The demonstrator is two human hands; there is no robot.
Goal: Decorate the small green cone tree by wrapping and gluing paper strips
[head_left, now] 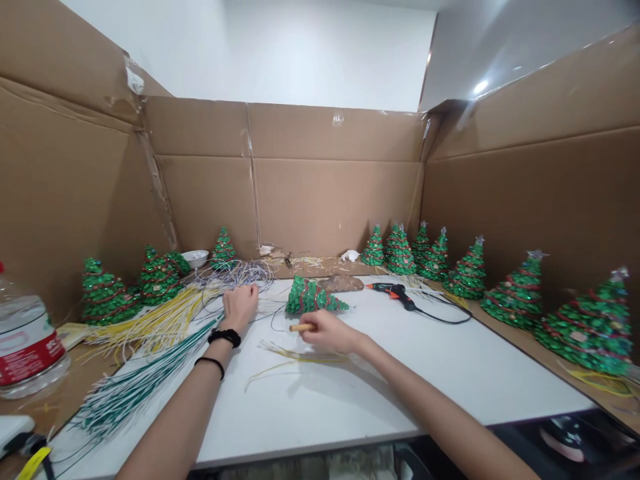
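My left hand (pixel 241 307), with dark bands round the wrist, is closed beside the heap of pale purple strands (pixel 245 272); whatever its fingers pinch is too small to make out. In my right hand (pixel 327 331) is a short tan wooden stick (pixel 301 327), its end pointing left. Just beyond that hand a small green Christmas tree (pixel 313 296) with red trim lies on its side, tip to the right. Loose yellow strands (pixel 280 357) lie on the white board (pixel 300 413) under my right hand.
Yellow strands (pixel 150 320) and green strands (pixel 135 380) spread at left, near a water bottle (pixel 30 347). A hot glue gun (pixel 397 293) with a black cord lies at right. Decorated trees (pixel 517 290) line both sides. Cardboard walls (pixel 340 200) enclose the table.
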